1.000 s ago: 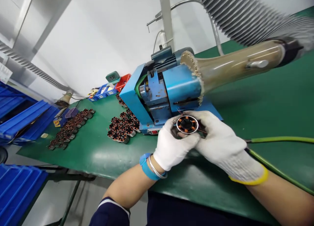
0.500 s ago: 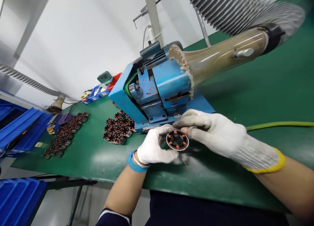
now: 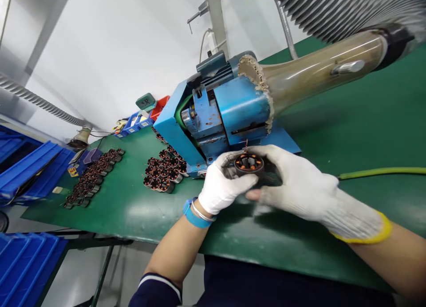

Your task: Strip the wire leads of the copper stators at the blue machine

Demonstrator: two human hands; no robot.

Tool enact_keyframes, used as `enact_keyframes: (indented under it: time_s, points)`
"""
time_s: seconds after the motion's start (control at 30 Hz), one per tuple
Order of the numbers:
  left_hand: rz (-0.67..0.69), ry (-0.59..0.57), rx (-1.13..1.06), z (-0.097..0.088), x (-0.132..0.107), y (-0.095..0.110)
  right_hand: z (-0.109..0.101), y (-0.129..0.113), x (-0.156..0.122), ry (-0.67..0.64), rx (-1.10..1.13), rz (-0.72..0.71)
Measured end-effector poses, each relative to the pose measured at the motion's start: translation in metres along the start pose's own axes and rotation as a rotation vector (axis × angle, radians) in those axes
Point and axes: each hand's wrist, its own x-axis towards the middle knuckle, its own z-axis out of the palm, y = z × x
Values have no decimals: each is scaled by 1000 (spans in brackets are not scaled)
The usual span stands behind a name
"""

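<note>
A motor stator (image 3: 249, 163), a dark ring with copper windings around an open centre, is held above the table in front of the blue machine. My left hand (image 3: 224, 185), in a white glove, grips it from the left with the thumb along its near side. Gloved as well, my right hand (image 3: 296, 183) curls its fingers around the far right side; its bare thumb tip sits just below. A short wire lead (image 3: 246, 143) sticks up from the far rim. The right fingers partly hide the stator's side.
The blue belt machine (image 3: 213, 116) stands right behind my hands, with a brown duct (image 3: 309, 67) leading off right. Several stators (image 3: 163, 171) stand left of it, and a longer row (image 3: 95, 176) lies farther left. Blue bins (image 3: 29, 174) are at the left edge. A green hose (image 3: 382, 171) runs right.
The stator has been turned: its wire lead pointed down toward me and now points up at the far side. My right fingers have moved from its upper edge to around its right side.
</note>
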Motion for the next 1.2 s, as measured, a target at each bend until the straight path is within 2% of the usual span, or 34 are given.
enact_keyframes:
  time_s: [0.13, 0.33, 0.6, 0.73, 0.83, 1.0, 1.1, 1.2]
  points:
    - [-22, 68, -123, 15, 11, 6, 5, 5, 5, 44, -51, -51]
    - [0, 151, -231, 28, 20, 16, 1, 16, 22, 75, -51, -245]
    - [-6, 172, -260, 34, 20, 19, -2, 20, 25, 53, 11, -248]
    - [42, 163, -214, 34, 19, 21, -3, 20, 24, 51, 4, -226]
    - [66, 115, -156, 30, 9, 15, -4, 21, 15, 16, 62, -265]
    - [172, 47, -54, 19, -8, -7, 0, 29, 0, 38, 37, -437]
    - [210, 61, -20, 17, -9, -16, 4, 35, -3, 76, -8, -476]
    - [216, 110, 33, 18, -6, -17, 8, 38, -5, 168, -93, -528]
